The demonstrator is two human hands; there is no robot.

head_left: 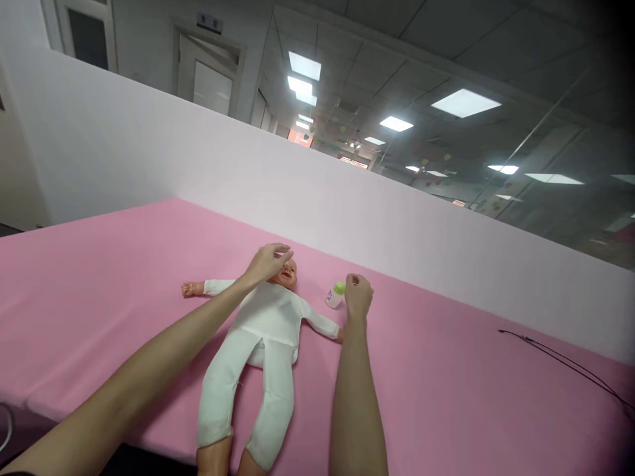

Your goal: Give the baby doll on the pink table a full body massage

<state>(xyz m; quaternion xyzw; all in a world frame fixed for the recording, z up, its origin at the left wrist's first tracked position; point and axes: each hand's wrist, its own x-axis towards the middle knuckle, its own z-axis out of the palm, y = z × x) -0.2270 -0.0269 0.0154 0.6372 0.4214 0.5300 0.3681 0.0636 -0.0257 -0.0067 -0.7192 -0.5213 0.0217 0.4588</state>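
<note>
A baby doll [270, 314] in a white cloth suit lies on its back with its arms spread out. My left hand [266, 264] is over the doll's head, partly covering its face, its fingers bent and the thumb apart from them. A small baby bottle [335, 296] with a bright green cap lies just beyond the doll's arm. Right beside that cap is my right hand [358, 296], its fingers curled in; whatever they may hold is hidden. My right wrist passes in front of the doll's hand [340, 335].
Pink sheeting [436, 370] covers the table. A white partition wall [317, 218] runs along the far edge. Thin black cables [560, 363] lie at the right. At the lower left edge hangs a pale cable [8, 426].
</note>
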